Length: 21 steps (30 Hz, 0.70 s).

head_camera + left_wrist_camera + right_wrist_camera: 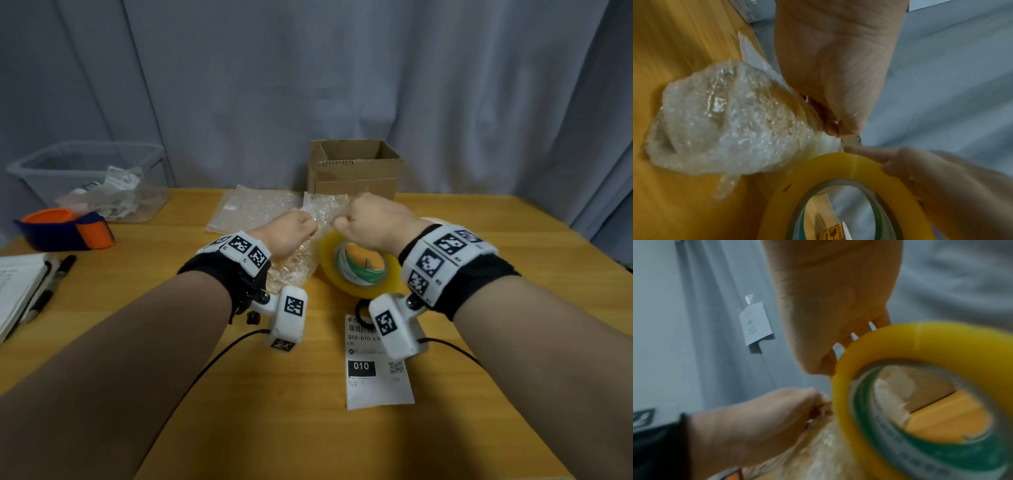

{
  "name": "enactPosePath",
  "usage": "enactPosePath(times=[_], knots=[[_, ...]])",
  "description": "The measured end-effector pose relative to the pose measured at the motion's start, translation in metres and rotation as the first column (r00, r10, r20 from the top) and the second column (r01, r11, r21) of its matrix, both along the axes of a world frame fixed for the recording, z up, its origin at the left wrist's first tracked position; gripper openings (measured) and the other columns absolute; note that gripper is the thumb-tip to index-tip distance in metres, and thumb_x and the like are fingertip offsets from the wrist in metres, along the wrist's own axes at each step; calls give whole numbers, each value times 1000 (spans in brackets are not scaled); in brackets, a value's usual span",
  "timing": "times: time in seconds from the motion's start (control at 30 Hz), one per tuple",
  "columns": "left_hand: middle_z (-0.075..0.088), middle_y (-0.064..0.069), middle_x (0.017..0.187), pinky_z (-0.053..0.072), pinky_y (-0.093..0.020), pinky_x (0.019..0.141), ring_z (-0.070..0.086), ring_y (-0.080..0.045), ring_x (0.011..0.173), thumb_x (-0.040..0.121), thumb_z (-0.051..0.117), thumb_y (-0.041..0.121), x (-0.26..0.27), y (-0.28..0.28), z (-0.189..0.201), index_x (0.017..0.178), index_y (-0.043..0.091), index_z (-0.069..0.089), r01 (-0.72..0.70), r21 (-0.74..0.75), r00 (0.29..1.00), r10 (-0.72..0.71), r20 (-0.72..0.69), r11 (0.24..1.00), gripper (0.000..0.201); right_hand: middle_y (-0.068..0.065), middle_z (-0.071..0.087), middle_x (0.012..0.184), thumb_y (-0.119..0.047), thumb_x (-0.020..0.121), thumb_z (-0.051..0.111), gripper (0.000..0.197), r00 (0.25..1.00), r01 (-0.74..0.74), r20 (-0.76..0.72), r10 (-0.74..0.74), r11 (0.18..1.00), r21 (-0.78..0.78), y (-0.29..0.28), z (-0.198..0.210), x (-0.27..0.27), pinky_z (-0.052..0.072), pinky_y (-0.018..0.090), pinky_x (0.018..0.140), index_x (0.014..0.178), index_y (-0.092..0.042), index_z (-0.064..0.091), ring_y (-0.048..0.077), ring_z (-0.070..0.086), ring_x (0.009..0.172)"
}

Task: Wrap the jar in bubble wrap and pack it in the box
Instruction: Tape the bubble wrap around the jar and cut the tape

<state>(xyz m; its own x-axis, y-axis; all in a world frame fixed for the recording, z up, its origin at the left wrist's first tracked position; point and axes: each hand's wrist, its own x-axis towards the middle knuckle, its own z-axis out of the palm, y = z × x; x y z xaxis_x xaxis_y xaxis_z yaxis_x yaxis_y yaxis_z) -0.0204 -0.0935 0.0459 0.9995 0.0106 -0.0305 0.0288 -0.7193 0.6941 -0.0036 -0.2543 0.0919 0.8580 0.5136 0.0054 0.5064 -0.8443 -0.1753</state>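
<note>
Nearest the body, a label (376,370) lies flat on the table (513,308), likely waiting for the sealed box. Just beyond it comes the tape roll (359,265), yellow, hanging tilted under the right hand (373,219). That hand is curled into a fist; the right wrist view shows fingers hooked over the roll's rim, so the roll seems to be carried by it. The left hand (291,229) sits just beside, also fisted, its fingertips pinching something small at the top of the bundle (731,116); whether that is the tape's free end or a fold of wrap, I cannot tell through the blur. Hands this close together suggest a strip being drawn or torn between them.

The bundle rests on the table below the left hand, touching the roll in the left wrist view. It is bubble wrap bunched round what should be the jar, though the jar itself is hidden under the layers. So wrapping looks done and the taping step is in hand: the wrap needs fixing so it won't spring open.

Further back, a spare sheet (253,205) of bubble wrap lies flat. Behind it stands the box (354,171), open at the top, ready to receive the bundle. Far left, a clear bin (85,171) holds scraps.
</note>
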Motion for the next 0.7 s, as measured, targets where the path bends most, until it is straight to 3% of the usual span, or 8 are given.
enactPosePath(times=[0.13, 0.23, 0.33, 0.43, 0.53, 0.6, 0.7], knots=[[43, -9, 82, 35, -32, 70, 40, -21, 77, 94, 39, 15, 1, 2, -3, 64, 20, 44, -12, -14, 1000, 13, 2, 1000, 31, 8, 43, 126, -35, 95, 38, 37, 998, -7, 50, 23, 957, -292, 26, -6, -15, 38, 47, 92, 126, -25, 55, 33, 45, 116], [46, -12, 89, 39, -37, 77, 43, -23, 81, 95, 39, 17, 0, 2, -3, 65, 21, 45, -36, -22, 999, 35, -16, 999, 31, 11, 43, 132, -51, 89, 48, 46, 986, -23, 148, 79, 939, -344, 25, -14, -20, 38, 49, 92, 126, -23, 48, 35, 45, 119], [45, -10, 86, 40, -39, 84, 44, -25, 84, 95, 38, 16, 0, 2, -1, 65, 19, 46, -30, -18, 1000, 29, -8, 999, 31, 11, 46, 129, -45, 93, 47, 40, 976, -34, 192, 100, 947, -318, 21, -17, -15, 38, 45, 90, 126, -23, 49, 34, 46, 115], [55, -9, 90, 36, -35, 91, 48, -24, 96, 98, 37, 19, -1, 3, -1, 78, 14, 58, -15, -26, 1000, 14, -23, 1000, 29, 8, 45, 125, -50, 95, 42, 39, 984, -69, 144, 105, 969, -236, 10, -12, -6, 40, 44, 91, 125, -29, 56, 31, 47, 113], [60, -10, 110, 31, -42, 108, 50, -25, 112, 98, 32, 44, -2, 3, -3, 74, 26, 65, -8, -63, 1000, 7, -12, 998, 44, 1, 40, 108, -55, 91, 47, 41, 992, -74, 96, 80, 996, -58, -8, -8, 4, 43, 39, 89, 127, -37, 55, 27, 50, 112], [59, -7, 107, 32, -41, 107, 51, -22, 107, 98, 31, 47, -4, 1, -2, 73, 24, 62, -6, -89, 1000, 5, -9, 996, 46, -1, 41, 108, -56, 88, 51, 47, 994, -79, 85, 76, 996, 31, -15, -9, 5, 46, 37, 87, 130, -35, 53, 24, 52, 110], [60, -4, 102, 36, -33, 98, 52, -17, 100, 97, 44, 32, -6, -1, 1, 85, 13, 65, 30, -109, 999, -28, 21, 994, 31, 1, 47, 124, -57, 84, 58, 61, 992, -81, 101, 77, 996, 40, -18, -15, 1, 46, 36, 89, 137, -32, 45, 22, 51, 116]])
